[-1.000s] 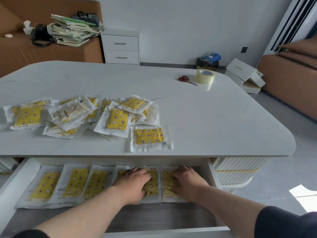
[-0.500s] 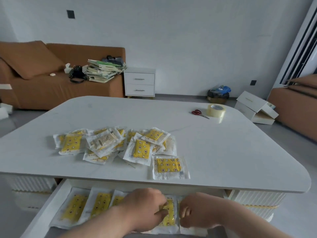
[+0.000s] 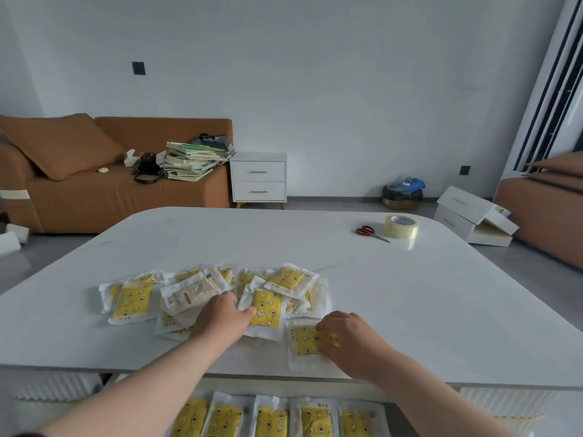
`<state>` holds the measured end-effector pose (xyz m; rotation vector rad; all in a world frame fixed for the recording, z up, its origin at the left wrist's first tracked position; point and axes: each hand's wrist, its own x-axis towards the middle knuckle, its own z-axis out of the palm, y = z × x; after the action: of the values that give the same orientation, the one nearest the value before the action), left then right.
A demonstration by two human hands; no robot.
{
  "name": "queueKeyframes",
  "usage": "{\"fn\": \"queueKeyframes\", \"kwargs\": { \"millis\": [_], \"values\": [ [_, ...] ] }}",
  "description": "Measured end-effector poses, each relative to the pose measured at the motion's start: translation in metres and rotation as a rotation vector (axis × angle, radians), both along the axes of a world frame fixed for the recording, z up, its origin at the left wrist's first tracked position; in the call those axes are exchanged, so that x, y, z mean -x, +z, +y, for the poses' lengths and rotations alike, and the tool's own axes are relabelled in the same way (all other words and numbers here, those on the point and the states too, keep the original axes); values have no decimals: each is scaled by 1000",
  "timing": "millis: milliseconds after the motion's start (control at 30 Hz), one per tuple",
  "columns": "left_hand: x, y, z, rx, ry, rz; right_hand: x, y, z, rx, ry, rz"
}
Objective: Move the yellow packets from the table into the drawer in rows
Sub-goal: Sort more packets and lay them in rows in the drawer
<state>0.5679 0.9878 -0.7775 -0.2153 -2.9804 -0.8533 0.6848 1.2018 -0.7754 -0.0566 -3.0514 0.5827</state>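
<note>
A loose pile of yellow packets [image 3: 208, 291] in clear wrappers lies on the white table [image 3: 410, 294]. My left hand [image 3: 220, 320] rests at the pile's near side, its fingertips touching the left edge of an upright yellow packet [image 3: 266, 310]. A single yellow packet [image 3: 304, 340] lies apart near the table's front edge, and my right hand [image 3: 347, 339] pinches its right side with curled fingers. Below the table edge the open drawer [image 3: 391, 419] holds a row of several yellow packets [image 3: 271, 417] laid side by side.
Red scissors [image 3: 369, 232] and a roll of clear tape [image 3: 401, 226] sit at the table's far right. Beyond the table stand a brown sofa [image 3: 94, 190] with stacked books, a white nightstand [image 3: 258, 179] and white boxes [image 3: 473, 219] on the floor.
Both hands have left the drawer and come up onto the table. The left now touches the pile and the right holds the single packet. The view has tilted upward.
</note>
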Motion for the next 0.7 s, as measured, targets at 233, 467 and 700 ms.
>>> {"fn": "queueKeyframes", "kwargs": {
  "millis": [233, 467, 700],
  "values": [
    [13, -4, 18, 101, 48, -1, 7, -7, 5, -192, -4, -57],
    [10, 2, 26, 116, 56, -21, 6, -7, 7, -180, -8, -88],
    [7, 8, 25, 134, 75, -65, 2, -3, 8, -188, -35, -133]
  ]
}}
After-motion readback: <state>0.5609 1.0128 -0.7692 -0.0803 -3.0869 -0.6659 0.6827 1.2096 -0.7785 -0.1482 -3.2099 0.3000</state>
